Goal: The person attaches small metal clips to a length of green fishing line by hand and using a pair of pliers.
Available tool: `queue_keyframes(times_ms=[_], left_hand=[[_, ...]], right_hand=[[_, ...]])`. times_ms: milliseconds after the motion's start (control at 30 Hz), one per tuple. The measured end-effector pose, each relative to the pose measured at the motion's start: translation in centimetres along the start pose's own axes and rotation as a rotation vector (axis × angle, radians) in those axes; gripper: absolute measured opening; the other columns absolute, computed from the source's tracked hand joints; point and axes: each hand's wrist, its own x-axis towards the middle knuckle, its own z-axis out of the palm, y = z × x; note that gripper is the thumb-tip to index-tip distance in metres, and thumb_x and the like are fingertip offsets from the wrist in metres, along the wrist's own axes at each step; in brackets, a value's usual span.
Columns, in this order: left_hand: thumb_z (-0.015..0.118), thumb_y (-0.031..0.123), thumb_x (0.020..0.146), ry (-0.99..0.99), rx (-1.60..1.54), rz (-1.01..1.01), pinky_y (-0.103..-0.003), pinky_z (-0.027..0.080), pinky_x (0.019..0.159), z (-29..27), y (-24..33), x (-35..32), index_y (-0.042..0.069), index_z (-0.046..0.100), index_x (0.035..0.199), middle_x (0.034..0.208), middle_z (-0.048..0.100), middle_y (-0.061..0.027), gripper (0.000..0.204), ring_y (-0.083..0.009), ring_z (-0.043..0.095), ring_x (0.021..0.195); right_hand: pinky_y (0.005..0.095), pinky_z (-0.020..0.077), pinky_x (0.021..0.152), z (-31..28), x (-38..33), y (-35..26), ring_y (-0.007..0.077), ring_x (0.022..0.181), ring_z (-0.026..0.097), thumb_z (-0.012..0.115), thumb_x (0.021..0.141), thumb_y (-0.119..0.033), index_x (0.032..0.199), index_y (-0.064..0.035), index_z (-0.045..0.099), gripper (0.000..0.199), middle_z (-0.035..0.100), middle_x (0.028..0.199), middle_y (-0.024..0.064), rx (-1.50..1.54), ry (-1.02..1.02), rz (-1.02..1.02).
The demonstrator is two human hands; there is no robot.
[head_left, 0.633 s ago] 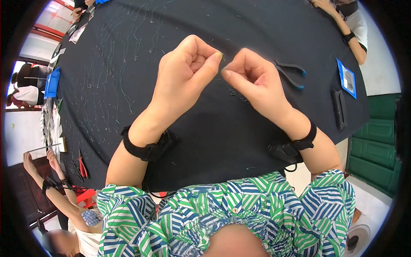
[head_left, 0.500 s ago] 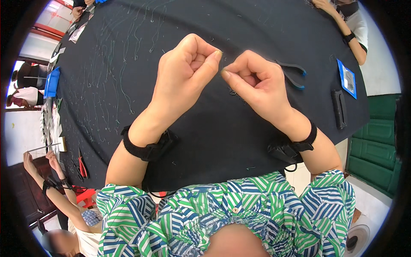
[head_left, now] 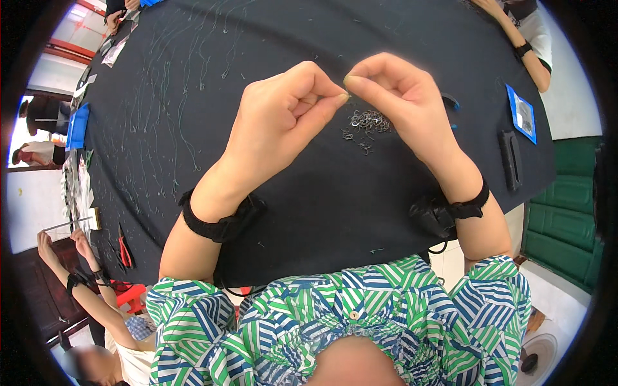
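My left hand (head_left: 277, 116) is closed in a pinch, thumb against forefinger, above the black tabletop cloth (head_left: 309, 212). Close beside it, my right hand (head_left: 409, 96) also pinches, its fingertips almost meeting the left ones. Whatever lies between the fingertips is too small to make out. Below and between the hands is a loose pile of small metal fish hooks (head_left: 370, 121). Behind my right hand, pliers show only their blue handle tips (head_left: 452, 101).
Thin green lines (head_left: 190, 96) with hooks lie across the cloth at left. Red-handled pliers (head_left: 124, 251) rest near the left edge. At right are a blue-edged packet (head_left: 523, 116) and a black bar-shaped object (head_left: 510, 161). Other people sit around the table.
Both hands have shifted slightly: the left to the right and down, the right upward. The hook pile is now uncovered, while the pliers are more hidden behind my right hand.
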Motion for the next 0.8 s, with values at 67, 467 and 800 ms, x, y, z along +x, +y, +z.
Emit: queue_keyframes(times_ms=[67,467,800], left_hand=[[0.066,0.002,0.089,0.019,-0.04,-0.016,-0.015,0.04,0.057,0.1,-0.1,-0.1,0.0,0.061,0.09,0.073,0.062,0.0023,0.006,0.0005,0.054,0.067],[0.069,0.002,0.085,0.205,-0.143,-0.064,-0.021,0.037,0.05,0.7,-1.0,0.1,-0.001,0.061,0.086,0.058,0.051,-0.0003,0.008,-0.0031,0.043,0.054],[0.068,0.002,0.088,0.03,0.088,0.061,-0.015,0.039,0.052,-0.1,-0.1,0.2,-0.001,0.065,0.089,0.071,0.064,0.0006,0.004,0.0001,0.054,0.062]], right_hand=[[0.0169,0.0324,0.053,0.3,0.2,0.1,-0.0016,0.06,0.044,0.067,0.091,-0.016,0.094,-0.0041,0.065,0.013,0.055,0.069,-0.0084,0.192,-0.065,0.168],[0.023,0.0273,0.048,1.7,-1.2,0.3,0.0023,0.049,0.031,0.069,0.085,-0.012,0.084,-0.0035,0.063,0.011,0.036,0.051,-0.006,-0.111,-0.005,-0.061],[0.0202,0.0279,0.049,0.3,-0.3,0.4,-0.0008,0.054,0.037,0.067,0.089,-0.012,0.096,-0.0034,0.067,0.011,0.044,0.058,-0.0089,-0.103,0.092,-0.181]])
